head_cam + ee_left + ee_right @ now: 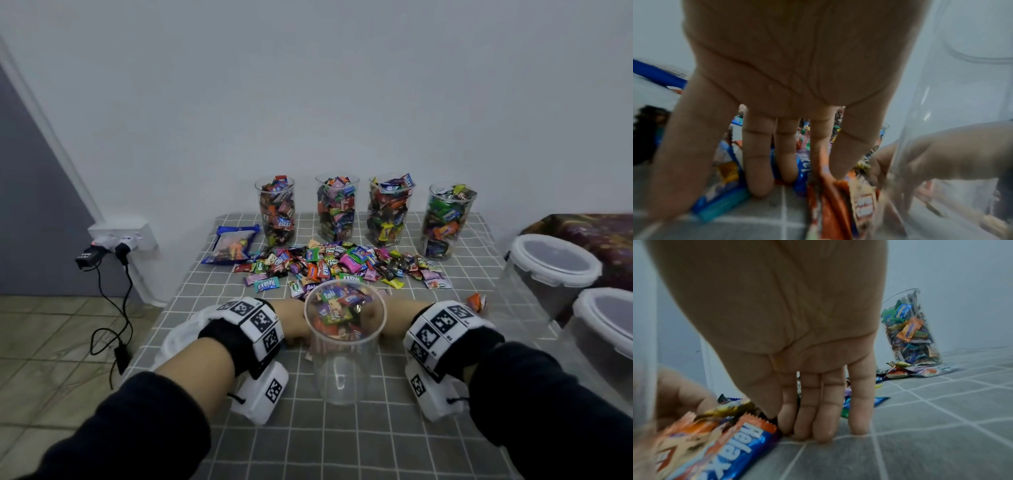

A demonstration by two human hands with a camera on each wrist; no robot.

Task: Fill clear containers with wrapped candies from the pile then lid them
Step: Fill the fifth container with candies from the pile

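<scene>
A tall clear container point(342, 370) stands upright near me on the grey checked tablecloth point(376, 445); its lower part looks empty. Just behind it my left hand point(291, 325) and right hand point(387, 322) face each other with wrapped candies between them. In the left wrist view my left hand point(777, 162) has straight fingers point(758, 178) pointing down onto the cloth, against blue and orange wrappers point(838, 203). In the right wrist view my right hand point(818, 418) also has straight fingers point(822, 426) on the cloth, pressed against a blue Relaxa candy point(740, 443). The candy pile point(342, 263) lies beyond.
Several filled, unlidded containers point(337, 209) line the back by the wall. A blue candy bag point(231, 245) lies at back left. Two large lidded tubs point(551, 263) stand at the right. White plastic point(178, 335) sits under my left wrist. One orange candy point(478, 301) lies apart.
</scene>
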